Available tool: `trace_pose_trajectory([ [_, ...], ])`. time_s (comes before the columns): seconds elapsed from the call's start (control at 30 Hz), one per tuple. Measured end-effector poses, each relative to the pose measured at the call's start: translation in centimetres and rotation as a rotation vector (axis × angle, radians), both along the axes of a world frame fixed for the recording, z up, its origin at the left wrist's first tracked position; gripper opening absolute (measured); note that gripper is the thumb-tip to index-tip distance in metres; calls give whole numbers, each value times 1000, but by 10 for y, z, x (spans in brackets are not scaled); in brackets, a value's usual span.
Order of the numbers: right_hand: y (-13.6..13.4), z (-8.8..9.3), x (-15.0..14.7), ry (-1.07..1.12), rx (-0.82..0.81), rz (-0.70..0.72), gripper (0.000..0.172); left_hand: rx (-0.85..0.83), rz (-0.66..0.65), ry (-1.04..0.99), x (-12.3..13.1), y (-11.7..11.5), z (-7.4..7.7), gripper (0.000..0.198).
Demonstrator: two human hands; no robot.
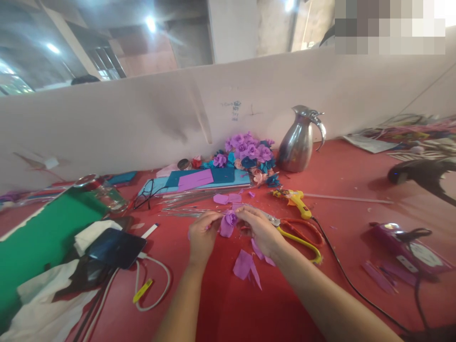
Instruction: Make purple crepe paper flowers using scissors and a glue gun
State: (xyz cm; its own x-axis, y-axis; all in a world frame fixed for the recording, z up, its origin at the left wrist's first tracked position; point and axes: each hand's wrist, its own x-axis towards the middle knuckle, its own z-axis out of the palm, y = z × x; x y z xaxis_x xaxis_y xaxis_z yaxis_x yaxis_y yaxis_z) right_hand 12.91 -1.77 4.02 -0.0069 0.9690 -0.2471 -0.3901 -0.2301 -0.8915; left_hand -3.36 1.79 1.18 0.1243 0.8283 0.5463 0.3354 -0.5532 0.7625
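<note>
A red table spreads under everything, and near its back edge stands a steel vacuum jug. Just to the left of the jug is a bunch of paper flowers in purple, blue and salmon pink. Nearer lie scissors with one red and one yellow handle, partly behind the right forearm. The left hand pinches the left side of a small purple paper rose between thumb and fingers; the right hand grips its right side in the same way, so the rose sits between the two, over the middle of the table. Beyond the scissors rests a yellow glue gun, and close below the hands are loose purple petal pieces. The rose itself, smallest of these, should weigh almost nothing; its paper looks thin, soft and matte, unlikely to slip but easily creased or torn. The safest hold is probably low, at the gathered base, with light fingertips, since squeezing the curled outer petals could flatten them.
</note>
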Motion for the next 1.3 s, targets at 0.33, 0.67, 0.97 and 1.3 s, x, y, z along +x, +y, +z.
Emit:
trace_pose_trajectory([
  [0.33, 1, 2, -2, -63, 15, 44, 17, 146, 90, 18, 3, -3, 4, 14],
  [0.67, 1, -5, -1, 99, 34, 130, 13, -229, -37, -276, 4, -1, -6, 9],
  [0.97, 0, -8, -4, 141, 163, 153, 14, -466, -135, -607, 13, -3, -17, 11],
  [1.3, -1, -5, -4, 86, 170, 109, 16, -437, -100, -573, 16, -5, -13, 9],
])
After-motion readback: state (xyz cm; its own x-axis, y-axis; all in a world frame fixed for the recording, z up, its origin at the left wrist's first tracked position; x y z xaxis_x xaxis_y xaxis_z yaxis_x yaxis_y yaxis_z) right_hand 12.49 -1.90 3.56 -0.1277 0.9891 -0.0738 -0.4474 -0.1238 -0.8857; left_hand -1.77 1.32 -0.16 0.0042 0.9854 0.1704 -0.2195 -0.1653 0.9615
